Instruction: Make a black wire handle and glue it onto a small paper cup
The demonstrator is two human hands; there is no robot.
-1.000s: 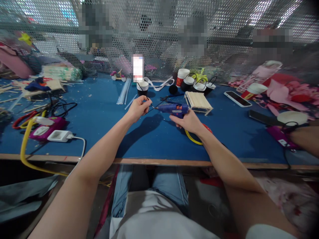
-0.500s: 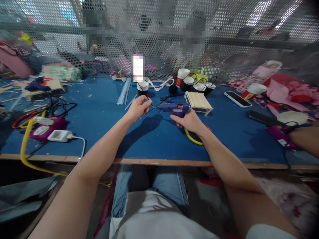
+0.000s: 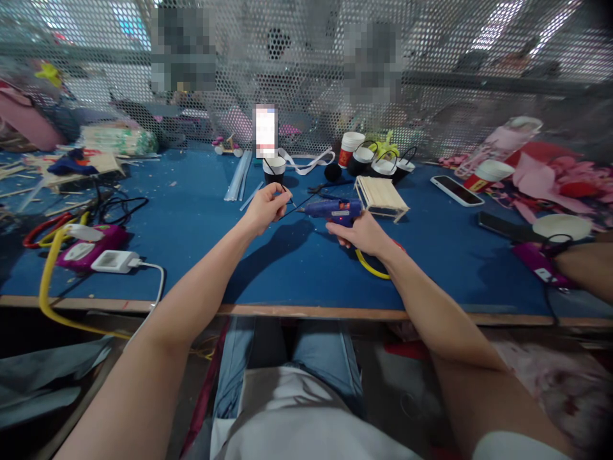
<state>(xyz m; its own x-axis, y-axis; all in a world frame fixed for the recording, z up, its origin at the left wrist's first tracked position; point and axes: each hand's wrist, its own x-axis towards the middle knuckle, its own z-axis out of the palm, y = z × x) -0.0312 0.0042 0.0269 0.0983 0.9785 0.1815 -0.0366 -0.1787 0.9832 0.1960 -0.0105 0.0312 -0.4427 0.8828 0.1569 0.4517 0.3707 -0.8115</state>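
Blue tabletop (image 3: 191, 220), perforated screen (image 3: 306, 83) behind; black strip (image 3: 288, 197) in left hand (image 3: 266, 208), glue gun (image 3: 328, 209) in right hand (image 3: 363, 232)

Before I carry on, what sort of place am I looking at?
Probably a craft workshop or class. A blue glue gun is in use-ready hold over the blue table, with a small slatted wooden model and paper cups beyond it.

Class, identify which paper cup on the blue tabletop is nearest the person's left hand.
The black paper cup with white rim, just beyond the left hand, below the bright rectangular screen; all other cups sit farther right.
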